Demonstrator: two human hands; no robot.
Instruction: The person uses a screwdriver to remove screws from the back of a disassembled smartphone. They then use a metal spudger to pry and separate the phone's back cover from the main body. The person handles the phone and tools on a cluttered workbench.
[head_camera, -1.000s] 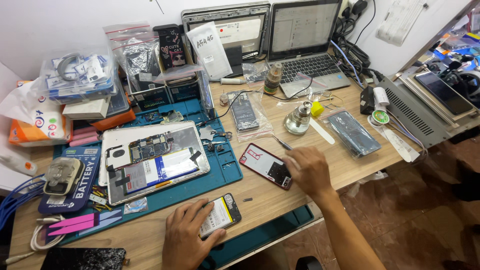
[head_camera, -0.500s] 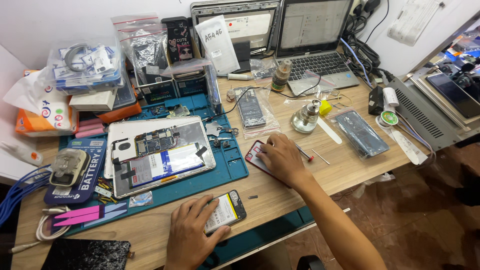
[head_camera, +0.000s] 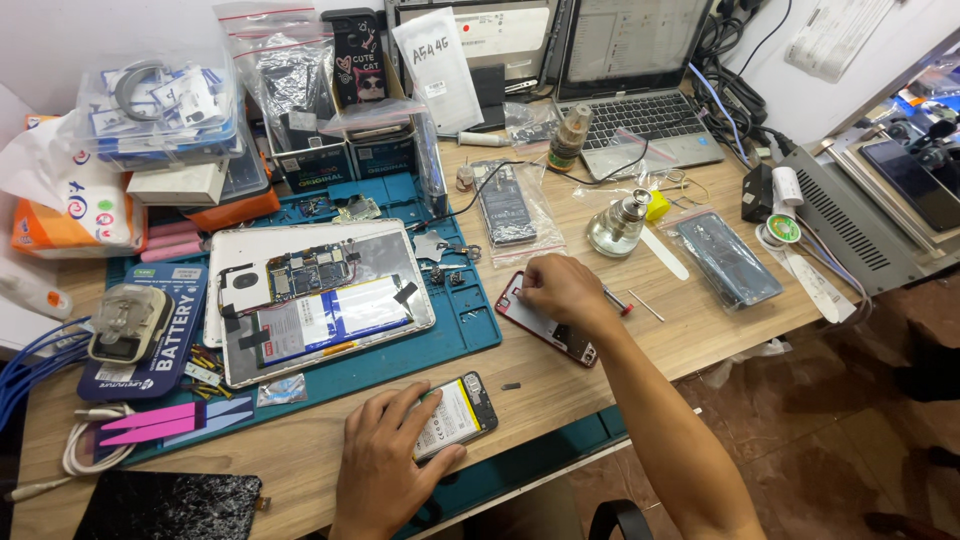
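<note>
Two hands at work on the wooden counter (head_camera: 690, 330). Nearest, left hand (head_camera: 385, 465) lies flat, fingers spread over a phone battery (head_camera: 455, 415) near the front edge. Beyond, right hand (head_camera: 562, 290) rests on a red-framed phone (head_camera: 548, 325), fingers bunched together. Farther back, an opened tablet (head_camera: 320, 295) lies on the blue mat (head_camera: 470, 325).
</note>
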